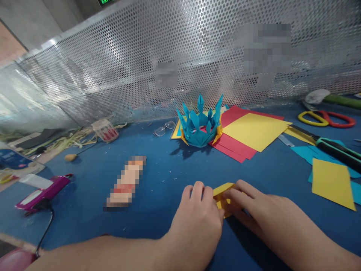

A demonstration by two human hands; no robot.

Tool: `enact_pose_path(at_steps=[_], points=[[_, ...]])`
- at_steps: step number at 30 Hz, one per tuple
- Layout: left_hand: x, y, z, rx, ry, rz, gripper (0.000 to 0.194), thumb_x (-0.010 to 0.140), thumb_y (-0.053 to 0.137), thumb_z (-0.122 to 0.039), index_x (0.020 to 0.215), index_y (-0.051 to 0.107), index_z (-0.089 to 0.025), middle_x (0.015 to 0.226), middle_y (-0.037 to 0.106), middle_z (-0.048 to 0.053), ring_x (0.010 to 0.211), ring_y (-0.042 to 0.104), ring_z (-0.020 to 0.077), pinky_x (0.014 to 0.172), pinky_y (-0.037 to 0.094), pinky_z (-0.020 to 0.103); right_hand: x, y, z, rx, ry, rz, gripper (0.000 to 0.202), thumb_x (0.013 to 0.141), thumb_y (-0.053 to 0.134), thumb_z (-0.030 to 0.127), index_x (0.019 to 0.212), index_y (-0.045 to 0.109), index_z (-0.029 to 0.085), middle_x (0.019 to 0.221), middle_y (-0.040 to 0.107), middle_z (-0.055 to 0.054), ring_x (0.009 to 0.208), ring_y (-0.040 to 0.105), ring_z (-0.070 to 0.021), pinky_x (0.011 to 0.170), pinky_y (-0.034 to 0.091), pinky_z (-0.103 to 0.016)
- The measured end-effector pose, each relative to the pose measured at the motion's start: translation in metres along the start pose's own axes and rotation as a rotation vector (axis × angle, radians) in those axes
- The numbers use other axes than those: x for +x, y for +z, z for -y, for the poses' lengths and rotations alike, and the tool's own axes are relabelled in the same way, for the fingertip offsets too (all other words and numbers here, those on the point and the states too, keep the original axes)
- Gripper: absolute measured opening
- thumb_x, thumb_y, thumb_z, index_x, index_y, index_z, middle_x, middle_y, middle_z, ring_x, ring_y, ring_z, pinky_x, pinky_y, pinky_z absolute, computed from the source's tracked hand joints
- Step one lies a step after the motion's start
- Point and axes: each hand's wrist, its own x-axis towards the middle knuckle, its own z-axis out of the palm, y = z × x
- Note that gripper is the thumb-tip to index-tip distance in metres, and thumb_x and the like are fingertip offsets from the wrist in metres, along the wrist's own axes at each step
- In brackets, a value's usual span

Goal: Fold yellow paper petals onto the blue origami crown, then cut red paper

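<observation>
Between my two hands is a small piece of folded yellow paper [223, 189], held just above the blue table [152, 222]. My left hand [199, 218] grips its left side with curled fingers. On the other side, my right hand [254, 203] pinches the paper between thumb and fingers. The lower part of the paper is partly hidden by the fingers. Beyond my hands stands a blue folded-paper crown [200, 137] with upright points and yellow-orange pieces at its sides.
Red sheets [232, 146] and a yellow sheet [254, 131] lie right of the crown. Farther right are scissors [335, 119], a black and green tool [338, 150] and a yellow square [332, 182]. Eyeglasses [160, 131], a plastic cup [105, 131] and a corded purple device [42, 194] are leftward.
</observation>
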Motion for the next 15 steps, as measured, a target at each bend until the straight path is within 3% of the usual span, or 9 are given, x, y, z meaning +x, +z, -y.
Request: enact_pose_path(at_steps=[7, 15], points=[[-0.0003, 0.0015, 0.0006, 0.008, 0.0, -0.019, 0.017, 0.082, 0.07, -0.02, 0.068, 0.063, -0.015, 0.069, 0.059, 0.003, 0.071, 0.056, 0.0199, 0.057, 0.043, 0.032, -0.0008, -0.0017, -0.0028, 0.076, 0.004, 0.095, 0.022, 0.098, 0.034, 0.017, 0.091, 0.054, 0.026, 0.084, 0.061, 0.0, 0.04, 0.059, -0.0124, 0.034, 0.026, -0.027], [-0.0014, 0.0005, -0.0033, 0.081, 0.049, -0.061, 0.019, 0.087, 0.059, -0.013, 0.07, 0.067, -0.014, 0.069, 0.064, 0.005, 0.071, 0.057, 0.0218, 0.072, 0.048, 0.04, 0.0029, -0.0014, 0.0005, 0.065, 0.035, 0.01, 0.017, 0.095, 0.031, 0.014, 0.093, 0.044, 0.026, 0.075, 0.06, 0.003, 0.036, 0.058, -0.0167, 0.028, 0.029, -0.029]])
